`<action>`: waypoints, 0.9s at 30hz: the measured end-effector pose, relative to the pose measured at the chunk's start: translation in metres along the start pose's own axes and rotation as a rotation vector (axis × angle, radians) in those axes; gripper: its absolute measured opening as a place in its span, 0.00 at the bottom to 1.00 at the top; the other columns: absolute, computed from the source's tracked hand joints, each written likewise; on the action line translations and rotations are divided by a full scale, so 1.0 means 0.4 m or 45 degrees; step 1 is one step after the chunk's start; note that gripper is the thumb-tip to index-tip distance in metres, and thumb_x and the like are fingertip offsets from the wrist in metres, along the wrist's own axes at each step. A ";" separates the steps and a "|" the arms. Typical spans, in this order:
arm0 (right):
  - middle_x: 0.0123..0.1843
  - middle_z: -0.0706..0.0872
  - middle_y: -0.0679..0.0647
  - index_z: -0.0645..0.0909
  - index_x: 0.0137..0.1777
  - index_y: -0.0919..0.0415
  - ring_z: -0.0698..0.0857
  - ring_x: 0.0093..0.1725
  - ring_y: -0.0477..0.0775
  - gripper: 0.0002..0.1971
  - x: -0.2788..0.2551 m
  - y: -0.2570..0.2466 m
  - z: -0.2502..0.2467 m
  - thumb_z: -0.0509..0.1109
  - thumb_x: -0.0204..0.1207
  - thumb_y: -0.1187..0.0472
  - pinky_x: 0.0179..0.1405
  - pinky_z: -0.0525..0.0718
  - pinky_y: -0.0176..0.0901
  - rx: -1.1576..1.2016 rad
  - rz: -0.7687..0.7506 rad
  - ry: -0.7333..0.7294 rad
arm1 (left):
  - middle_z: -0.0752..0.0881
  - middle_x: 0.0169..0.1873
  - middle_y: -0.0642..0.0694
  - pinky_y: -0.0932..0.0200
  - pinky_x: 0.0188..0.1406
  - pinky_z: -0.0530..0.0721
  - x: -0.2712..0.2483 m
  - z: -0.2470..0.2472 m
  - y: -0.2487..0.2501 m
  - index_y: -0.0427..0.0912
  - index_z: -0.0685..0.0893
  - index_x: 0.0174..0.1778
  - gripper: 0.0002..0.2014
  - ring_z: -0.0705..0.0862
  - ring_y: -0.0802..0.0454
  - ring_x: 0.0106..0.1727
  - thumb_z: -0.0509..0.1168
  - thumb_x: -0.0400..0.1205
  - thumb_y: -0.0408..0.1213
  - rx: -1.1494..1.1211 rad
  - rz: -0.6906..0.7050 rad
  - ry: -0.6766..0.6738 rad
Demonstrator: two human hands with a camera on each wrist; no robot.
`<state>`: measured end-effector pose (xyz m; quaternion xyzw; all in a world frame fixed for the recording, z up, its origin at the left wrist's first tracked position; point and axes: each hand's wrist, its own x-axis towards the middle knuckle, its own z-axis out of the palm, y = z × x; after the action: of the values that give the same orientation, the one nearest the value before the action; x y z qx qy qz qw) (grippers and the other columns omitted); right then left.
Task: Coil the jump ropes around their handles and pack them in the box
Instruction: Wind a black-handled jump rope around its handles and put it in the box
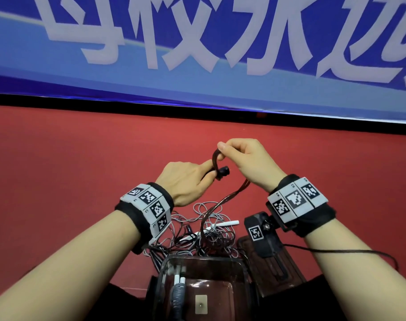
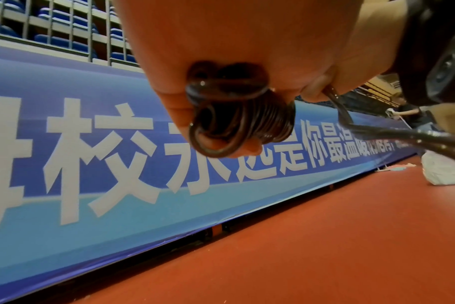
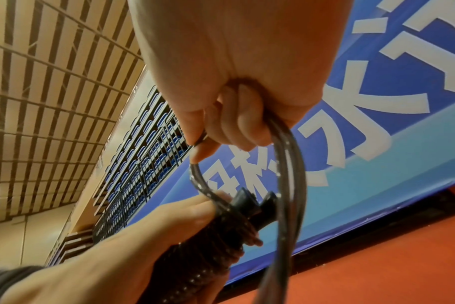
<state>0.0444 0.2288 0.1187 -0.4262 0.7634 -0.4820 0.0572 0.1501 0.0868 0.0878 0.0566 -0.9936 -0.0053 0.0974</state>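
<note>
My left hand (image 1: 192, 179) grips the black handles (image 1: 223, 171) of a dark jump rope, with turns of rope wound round them (image 3: 213, 244). My right hand (image 1: 239, 156) pinches the loose dark rope (image 1: 215, 156) a little above and to the right of the handles. The rope arcs down from that pinch to the handles. Its free end (image 1: 229, 195) hangs down to a tangle of ropes (image 1: 204, 230) on the red floor. In the left wrist view the coiled end (image 2: 237, 115) fills the space under my palm. A clear box (image 1: 202, 290) sits below, holding a coiled rope with white handles (image 1: 179, 286).
A white handle (image 1: 227, 223) lies in the tangle on the red floor (image 1: 81, 170). The box lid (image 1: 278, 269) lies right of the box. A blue banner (image 1: 197, 54) runs along the far edge. A white bag (image 2: 442, 170) sits far to the right.
</note>
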 end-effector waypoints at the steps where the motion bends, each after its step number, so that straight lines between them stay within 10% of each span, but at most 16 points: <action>1: 0.35 0.88 0.60 0.86 0.34 0.54 0.82 0.37 0.55 0.18 0.001 0.000 -0.005 0.66 0.83 0.50 0.48 0.78 0.50 0.017 0.021 -0.007 | 0.81 0.35 0.51 0.53 0.34 0.71 -0.004 -0.003 0.003 0.56 0.67 0.72 0.18 0.76 0.46 0.34 0.43 0.89 0.53 0.002 0.038 0.008; 4: 0.17 0.74 0.39 0.85 0.37 0.61 0.72 0.23 0.37 0.18 -0.001 -0.001 -0.017 0.64 0.85 0.53 0.34 0.68 0.34 0.038 0.068 -0.030 | 0.82 0.33 0.51 0.55 0.32 0.69 -0.011 -0.013 0.016 0.56 0.73 0.63 0.21 0.77 0.49 0.33 0.44 0.85 0.63 0.020 0.074 0.048; 16: 0.18 0.65 0.39 0.86 0.37 0.62 0.63 0.20 0.40 0.17 0.003 0.037 -0.041 0.67 0.82 0.52 0.23 0.63 0.28 0.145 0.191 -0.011 | 0.81 0.25 0.51 0.56 0.27 0.66 -0.007 -0.013 0.024 0.56 0.83 0.50 0.33 0.80 0.49 0.31 0.38 0.78 0.70 -0.027 0.108 0.200; 23: 0.20 0.71 0.43 0.82 0.31 0.57 0.64 0.18 0.43 0.23 0.004 0.075 -0.016 0.63 0.83 0.44 0.17 0.60 0.33 0.156 0.398 -0.023 | 0.87 0.31 0.53 0.53 0.39 0.81 0.006 -0.021 0.014 0.61 0.77 0.54 0.20 0.84 0.53 0.31 0.49 0.78 0.68 -0.719 -0.095 0.360; 27: 0.20 0.71 0.45 0.83 0.31 0.57 0.65 0.16 0.42 0.27 -0.001 0.064 0.033 0.55 0.87 0.46 0.18 0.63 0.33 0.148 0.353 -0.064 | 0.86 0.27 0.51 0.52 0.30 0.80 0.022 -0.020 0.004 0.64 0.72 0.60 0.13 0.81 0.50 0.24 0.55 0.83 0.61 -1.132 -0.205 0.386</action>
<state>0.0361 0.2243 0.0916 -0.3247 0.7842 -0.5018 0.1669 0.1430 0.0874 0.0972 0.0865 -0.8621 -0.4291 0.2553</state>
